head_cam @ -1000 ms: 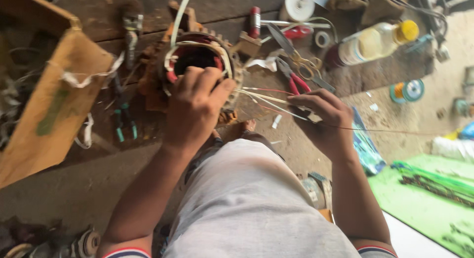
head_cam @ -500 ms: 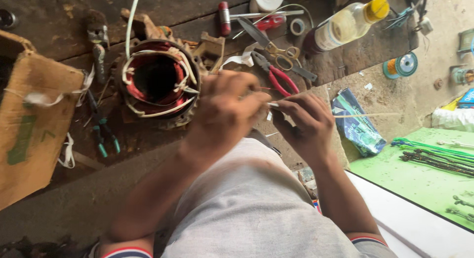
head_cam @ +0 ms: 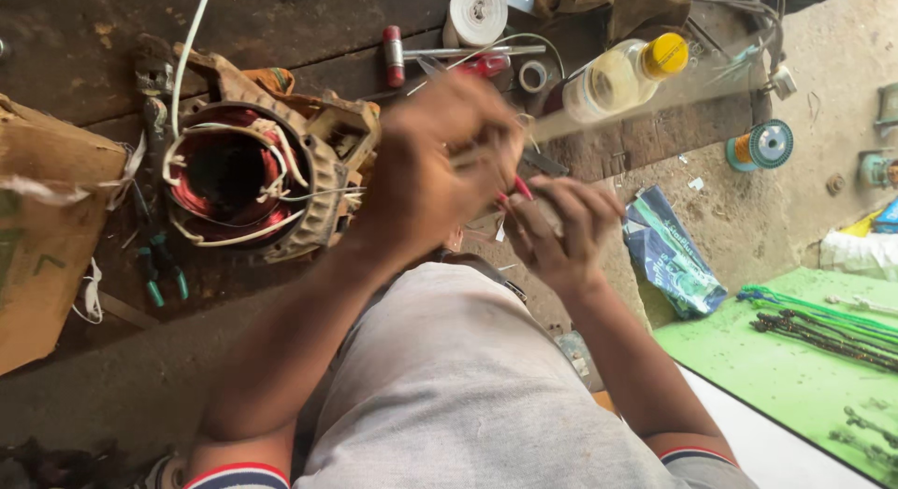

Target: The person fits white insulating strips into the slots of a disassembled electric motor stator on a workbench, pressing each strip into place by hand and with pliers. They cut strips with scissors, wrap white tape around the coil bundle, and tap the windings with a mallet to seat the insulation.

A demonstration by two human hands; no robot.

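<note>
Pinching a thin pale wire, the blurred left hand meets the right hand, curled around something small with a red tip; what exactly, I cannot tell. Left of both sits one round metal motor stator wound with coppery-red coils. Beyond them: one plastic bottle, one tape roll.

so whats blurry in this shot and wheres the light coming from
Head view: the left hand is smeared by motion blur, the right hand less so; the motor stator and plastic bottle stay fairly sharp. Daylight brightens the floor at right, while the workbench at left is dim.
</note>
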